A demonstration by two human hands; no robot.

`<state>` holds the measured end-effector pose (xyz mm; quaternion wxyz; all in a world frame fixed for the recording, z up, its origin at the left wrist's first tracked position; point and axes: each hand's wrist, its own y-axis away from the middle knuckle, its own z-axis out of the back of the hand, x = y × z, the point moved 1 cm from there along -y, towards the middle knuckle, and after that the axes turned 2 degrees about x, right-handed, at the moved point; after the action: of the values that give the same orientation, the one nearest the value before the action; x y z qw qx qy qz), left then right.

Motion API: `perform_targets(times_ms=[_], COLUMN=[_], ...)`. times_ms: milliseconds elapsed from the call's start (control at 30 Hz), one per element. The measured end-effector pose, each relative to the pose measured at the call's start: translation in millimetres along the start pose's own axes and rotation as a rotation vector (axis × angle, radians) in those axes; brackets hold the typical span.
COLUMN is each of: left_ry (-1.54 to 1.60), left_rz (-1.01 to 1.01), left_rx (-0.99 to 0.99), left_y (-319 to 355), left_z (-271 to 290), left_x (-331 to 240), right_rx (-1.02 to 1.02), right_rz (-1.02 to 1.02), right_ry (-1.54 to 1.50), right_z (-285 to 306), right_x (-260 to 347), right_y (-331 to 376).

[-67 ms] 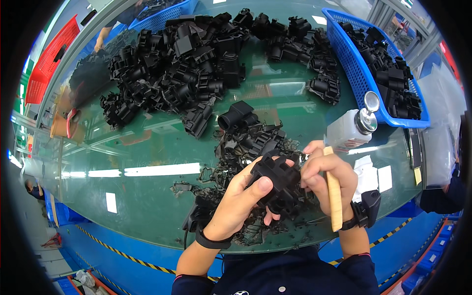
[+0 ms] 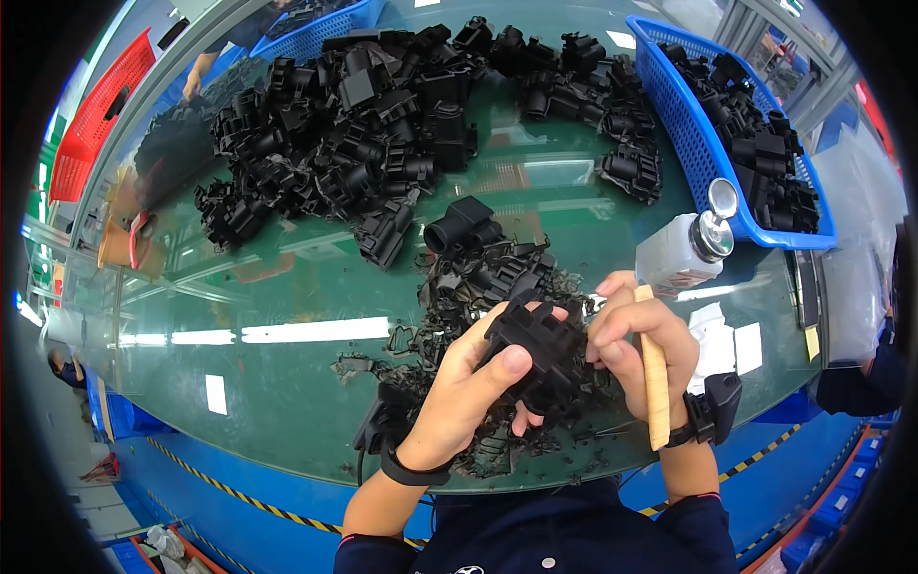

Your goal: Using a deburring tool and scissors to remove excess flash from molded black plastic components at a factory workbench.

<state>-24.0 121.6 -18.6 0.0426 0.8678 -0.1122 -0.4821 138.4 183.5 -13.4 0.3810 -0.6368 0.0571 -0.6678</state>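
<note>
My left hand [image 2: 470, 383] is closed round a black moulded plastic part [image 2: 545, 359], its thumb pressed on the top face. Just to the right of that part, my right hand [image 2: 643, 340] grips a tool with a pale tan handle [image 2: 655, 383]. The fingers hide the tool's working end, so its exact kind does not show. Beneath both hands lies a heap of thin black plastic scraps [image 2: 478, 287] mixed with trimmings. One more black part [image 2: 462, 226] rests at the far end of this heap.
A large pile of black plastic parts [image 2: 354, 143] covers the far left of the green table [image 2: 287, 392]. At the far right stands a blue basket [image 2: 684, 134] of similar parts. A white pump bottle [image 2: 669, 251] and white paper [image 2: 712, 344] are right of my right hand.
My right hand and its tan-handled tool have shifted very slightly right. My left hand and the black part stay almost where they were.
</note>
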Motion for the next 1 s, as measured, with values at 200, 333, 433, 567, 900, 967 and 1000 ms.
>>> perform_targets(times_ms=[200,333,433,567,900,967,1000], left_ry=[-0.135,-0.379,-0.55,-0.599,-0.972,-1.016,-1.038], left_rz=[-0.165,-0.33,-0.536,-0.563,-0.588,-0.582,-0.577], left_rx=[-0.096,-0.137,-0.071,-0.089,-0.257,-0.263,-0.268], left_y=[1.3,2.3,-1.5,-2.8,-4.0,-3.7,-3.5], left_z=[3.0,7.0,6.5,5.3,0.6,0.7,1.6], left_x=[-0.8,-1.4,-2.3,-0.3,2.0,1.9,2.5], right_rx=[0.121,0.126,0.069,0.008,0.078,0.186,0.242], right_rz=[-0.011,-0.084,-0.203,-0.398,0.235,0.23,0.226], right_ry=[0.096,0.045,-0.067,-0.161,0.416,0.47,0.495], right_z=[-3.8,-13.6,-13.2,-9.9,-5.1,-3.1,-2.8], right_x=[1.0,-6.6,-5.9,-0.3,5.9,8.5,8.3], right_y=[-5.1,0.8,2.6,1.6,-0.9,-3.4,-4.3])
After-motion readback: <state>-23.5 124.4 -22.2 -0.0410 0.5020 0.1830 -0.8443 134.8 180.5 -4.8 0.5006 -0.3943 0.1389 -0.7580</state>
